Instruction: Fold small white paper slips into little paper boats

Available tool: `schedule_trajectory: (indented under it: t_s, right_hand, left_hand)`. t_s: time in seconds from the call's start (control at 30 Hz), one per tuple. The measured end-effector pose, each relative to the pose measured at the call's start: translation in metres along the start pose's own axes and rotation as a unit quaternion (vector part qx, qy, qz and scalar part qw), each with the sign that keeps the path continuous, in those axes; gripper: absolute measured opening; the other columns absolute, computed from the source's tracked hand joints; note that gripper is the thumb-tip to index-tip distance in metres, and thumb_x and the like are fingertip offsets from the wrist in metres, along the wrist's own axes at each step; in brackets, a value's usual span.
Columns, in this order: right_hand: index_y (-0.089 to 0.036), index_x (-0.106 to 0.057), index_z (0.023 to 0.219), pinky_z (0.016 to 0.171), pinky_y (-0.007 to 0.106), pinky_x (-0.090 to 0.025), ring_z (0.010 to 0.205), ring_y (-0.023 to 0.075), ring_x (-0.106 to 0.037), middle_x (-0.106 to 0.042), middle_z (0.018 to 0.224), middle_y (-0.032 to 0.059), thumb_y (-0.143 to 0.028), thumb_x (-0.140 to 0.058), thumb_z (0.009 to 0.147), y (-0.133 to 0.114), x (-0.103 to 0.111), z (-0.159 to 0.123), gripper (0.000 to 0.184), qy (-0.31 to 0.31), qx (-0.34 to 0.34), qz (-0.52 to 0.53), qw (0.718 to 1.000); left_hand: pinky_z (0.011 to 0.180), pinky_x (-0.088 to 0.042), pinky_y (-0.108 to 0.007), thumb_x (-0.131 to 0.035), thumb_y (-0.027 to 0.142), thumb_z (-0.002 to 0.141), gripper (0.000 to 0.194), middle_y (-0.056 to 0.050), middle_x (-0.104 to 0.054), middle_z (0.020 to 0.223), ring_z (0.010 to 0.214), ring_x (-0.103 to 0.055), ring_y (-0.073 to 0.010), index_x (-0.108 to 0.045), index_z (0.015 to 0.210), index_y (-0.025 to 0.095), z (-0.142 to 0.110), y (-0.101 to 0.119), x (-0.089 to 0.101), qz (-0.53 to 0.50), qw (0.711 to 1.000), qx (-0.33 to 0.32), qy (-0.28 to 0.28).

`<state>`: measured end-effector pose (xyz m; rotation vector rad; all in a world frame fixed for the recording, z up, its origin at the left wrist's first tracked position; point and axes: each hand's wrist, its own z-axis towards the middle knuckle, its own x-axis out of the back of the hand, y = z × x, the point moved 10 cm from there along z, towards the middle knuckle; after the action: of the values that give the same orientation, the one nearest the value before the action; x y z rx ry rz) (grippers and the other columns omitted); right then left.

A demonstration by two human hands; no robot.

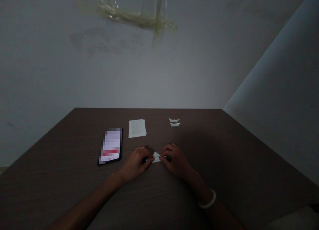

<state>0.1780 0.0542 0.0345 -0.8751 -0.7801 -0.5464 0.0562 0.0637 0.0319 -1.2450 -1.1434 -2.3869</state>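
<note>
Between my hands is a small folded piece of white paper [156, 157], its upper part coming to a point. My left hand [139, 160] pinches its left side between thumb and fingers. On the other side, my right hand [175, 159] grips the right edge the same way, and a bracelet of pale beads circles that wrist. The fingertips cover both ends of the paper. Farther back, two small folded paper boats [175, 124] lie close together, one behind the other.
A stack of printed paper sheets [137, 128] lies beyond my left hand. Left of it rests a phone [111, 145] with its screen lit and blurred. The brown table [74, 137] meets a grey wall [194, 74] at the back, with tape stuck high on it.
</note>
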Motion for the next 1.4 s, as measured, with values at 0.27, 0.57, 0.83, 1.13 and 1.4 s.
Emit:
schedule_trajectory:
  t_s: [0.27, 0.57, 0.83, 1.13, 1.4]
  right_hand:
    - [-0.020, -0.067, 0.079, 0.080, 0.034, -0.043, 0.087, 0.0183, -0.055, -0.063, 0.088, 0.0030, -0.021, -0.071, 0.080, 0.0028, -0.0033, 0.0015, 0.004, 0.003, -0.010, -0.011, 1.000]
    - [-0.020, -0.067, 0.077, 0.078, 0.033, -0.043, 0.086, 0.0189, -0.055, -0.063, 0.088, 0.0035, -0.019, -0.071, 0.079, 0.0013, 0.0000, 0.0014, 0.005, 0.009, -0.020, -0.007, 1.000]
    - [-0.020, -0.067, 0.075, 0.078, 0.032, -0.043, 0.085, 0.0181, -0.054, -0.063, 0.086, 0.0023, -0.019, -0.073, 0.078, 0.0044, -0.0020, 0.0024, 0.007, 0.011, -0.030, -0.002, 0.999]
    - [-0.020, -0.068, 0.076, 0.079, 0.030, -0.041, 0.085, 0.0172, -0.054, -0.063, 0.087, 0.0018, -0.019, -0.074, 0.077, 0.0050, -0.0030, 0.0018, 0.006, 0.006, -0.044, -0.004, 0.999]
    - [-0.021, -0.068, 0.080, 0.079, 0.030, -0.040, 0.087, 0.0180, -0.054, -0.063, 0.088, 0.0021, -0.022, -0.071, 0.081, 0.0096, -0.0014, 0.0021, 0.004, 0.002, -0.057, -0.028, 0.998]
  left_hand:
    - [0.067, -0.044, -0.028, -0.060, 0.021, 0.083, 0.009, -0.003, -0.062, 0.074, 0.072, -0.057, -0.0168, -0.062, 0.074, 0.017, 0.0032, -0.0047, 0.0019, -0.003, 0.999, 0.044, 0.006]
    - [0.072, -0.046, -0.031, -0.062, 0.015, 0.081, 0.006, -0.003, -0.064, 0.077, 0.074, -0.059, -0.0178, -0.062, 0.076, 0.017, 0.0046, -0.0038, -0.0014, -0.006, 1.000, 0.025, 0.015]
    - [0.075, -0.045, -0.032, -0.061, 0.015, 0.083, 0.006, -0.004, -0.064, 0.081, 0.079, -0.059, -0.0195, -0.062, 0.077, 0.017, 0.0032, -0.0040, -0.0041, 0.007, 1.000, 0.022, 0.010]
    - [0.075, -0.044, -0.031, -0.057, 0.014, 0.083, 0.006, -0.004, -0.061, 0.081, 0.079, -0.056, -0.0186, -0.060, 0.078, 0.017, 0.0031, -0.0013, -0.0039, 0.007, 1.000, 0.019, 0.008]
    - [0.077, -0.044, -0.033, -0.051, 0.009, 0.084, 0.011, -0.005, -0.060, 0.084, 0.083, -0.055, -0.0193, -0.060, 0.084, 0.016, -0.0001, 0.0012, -0.0042, -0.015, 1.000, 0.002, -0.003]
